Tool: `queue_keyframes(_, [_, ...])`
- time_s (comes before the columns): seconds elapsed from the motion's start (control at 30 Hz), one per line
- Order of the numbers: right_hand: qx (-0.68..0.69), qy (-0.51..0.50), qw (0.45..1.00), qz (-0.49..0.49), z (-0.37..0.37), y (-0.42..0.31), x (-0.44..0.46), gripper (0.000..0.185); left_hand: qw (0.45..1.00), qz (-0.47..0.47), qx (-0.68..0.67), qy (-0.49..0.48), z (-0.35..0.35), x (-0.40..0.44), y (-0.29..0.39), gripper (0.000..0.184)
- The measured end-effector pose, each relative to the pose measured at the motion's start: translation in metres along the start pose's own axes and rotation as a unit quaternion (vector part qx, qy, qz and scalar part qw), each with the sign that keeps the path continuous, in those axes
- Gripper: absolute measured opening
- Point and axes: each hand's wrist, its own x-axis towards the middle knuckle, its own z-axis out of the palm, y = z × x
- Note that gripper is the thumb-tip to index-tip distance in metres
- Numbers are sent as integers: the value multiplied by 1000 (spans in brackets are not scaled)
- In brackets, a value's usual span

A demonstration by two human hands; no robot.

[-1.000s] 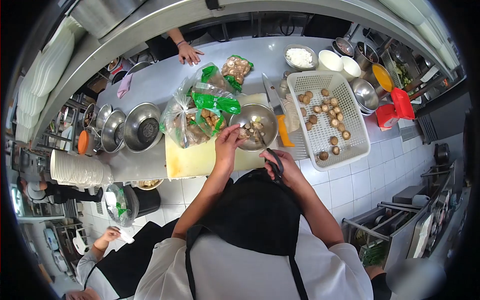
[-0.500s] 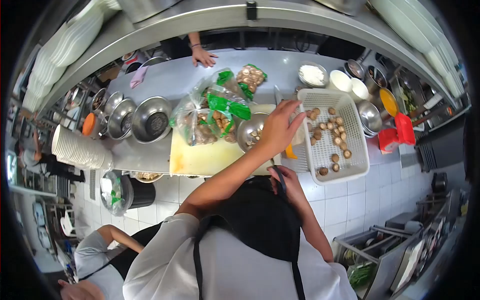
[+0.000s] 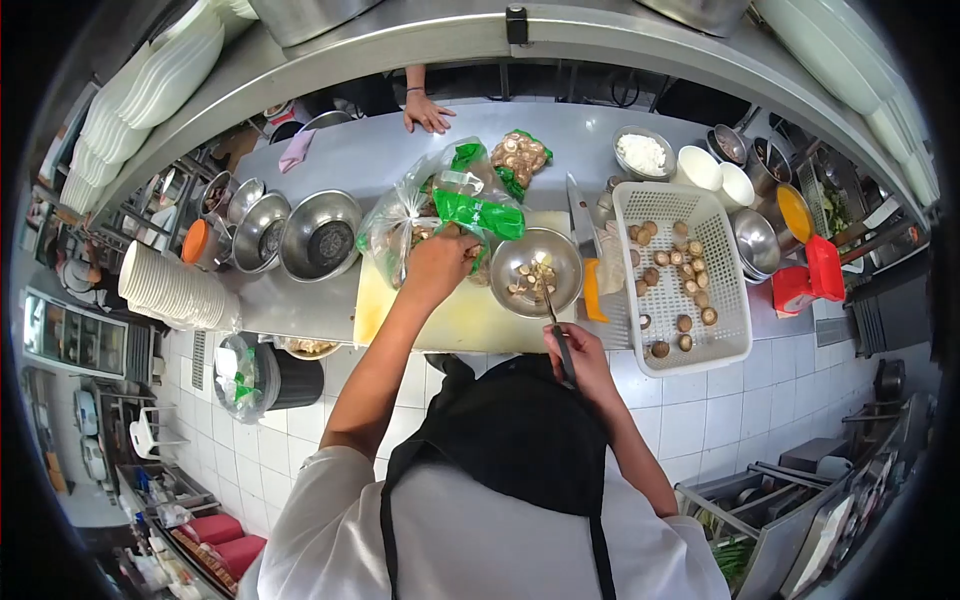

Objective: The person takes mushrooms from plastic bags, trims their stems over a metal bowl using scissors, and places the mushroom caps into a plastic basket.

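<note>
My left hand [image 3: 439, 266] reaches into the mouth of a clear plastic bag with green print [image 3: 480, 213], which holds brown mushrooms. Its fingers are curled in among the mushrooms; what they pinch is hidden. My right hand [image 3: 583, 362] grips black-handled scissors [image 3: 564, 350], blades pointing away from me into a steel bowl [image 3: 507, 262]. Pale cut mushroom stems [image 3: 537, 278] lie in that bowl. Bag and bowl rest on a yellowed cutting board [image 3: 430, 330]. Right of the bowl, a white perforated basket [image 3: 632, 300] contains several whole mushrooms [image 3: 690, 270].
A knife with an orange handle [image 3: 594, 290] lies between bowl and basket. Another mushroom bag [image 3: 520, 162] sits farther back. Steel bowls [image 3: 320, 238] and stacked white containers [image 3: 165, 285] stand left. Another person's hand [image 3: 427, 113] rests on the far edge. An overhead shelf [image 3: 420, 45] spans the top.
My left hand has swung from the basket's left edge, over the bowl, to the mushroom bag. The scissors stay in my right hand, now showing over the bowl. The person at lower left is out of view.
</note>
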Motion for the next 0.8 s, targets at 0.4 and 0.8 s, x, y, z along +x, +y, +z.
queue_keyframes(0.4, [-420,117,851,-293,19,-30,-8,48,771,-204,-600,60,5,-39,41,42])
queue_keyframes(0.8, [-575,123,752,-299,-2,-19,1,54,732,-249,-631,-67,46,-37,48,29])
